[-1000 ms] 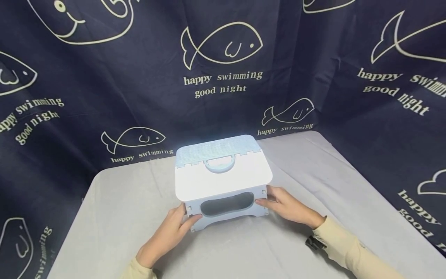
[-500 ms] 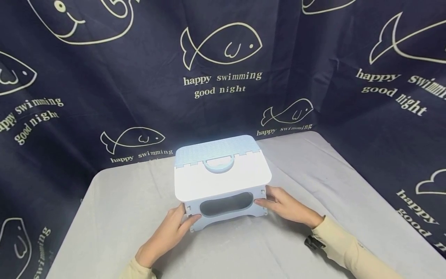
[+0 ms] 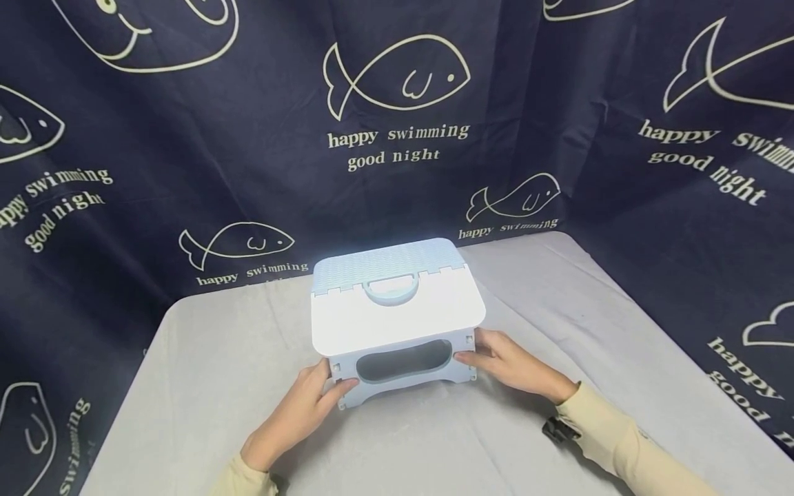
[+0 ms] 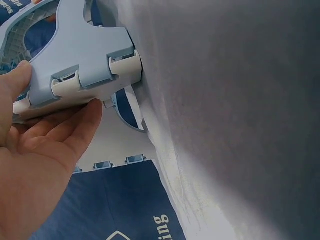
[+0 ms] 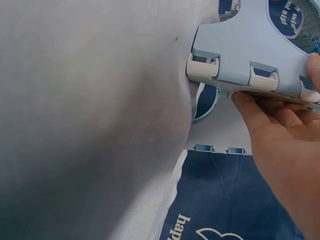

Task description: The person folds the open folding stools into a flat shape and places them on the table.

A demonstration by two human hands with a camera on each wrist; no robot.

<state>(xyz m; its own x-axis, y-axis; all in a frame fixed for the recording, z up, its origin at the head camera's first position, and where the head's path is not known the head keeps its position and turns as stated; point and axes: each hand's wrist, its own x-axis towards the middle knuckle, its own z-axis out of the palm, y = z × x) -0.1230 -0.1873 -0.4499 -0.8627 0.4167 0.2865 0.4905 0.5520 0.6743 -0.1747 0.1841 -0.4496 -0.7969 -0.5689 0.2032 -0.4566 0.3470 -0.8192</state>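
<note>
A folding step stool in light blue and white plastic stands unfolded on the table, its carry handle lying flat in the top. My left hand grips the stool's left end, thumb on the front panel and fingers along the side. On the opposite end my right hand holds it the same way. In the left wrist view, fingers lie flat against the white side panel beside the hinges. The right wrist view has the fingers on the other side panel, with the thumb at the front edge.
A pale grey cloth covers the table. Behind and on both sides hangs a dark blue curtain with fish drawings and lettering, close beyond the table's back edge. A small black object sits at the right sleeve.
Both hands keep their hold and the stool stays in place. The view shifts only very slightly.
</note>
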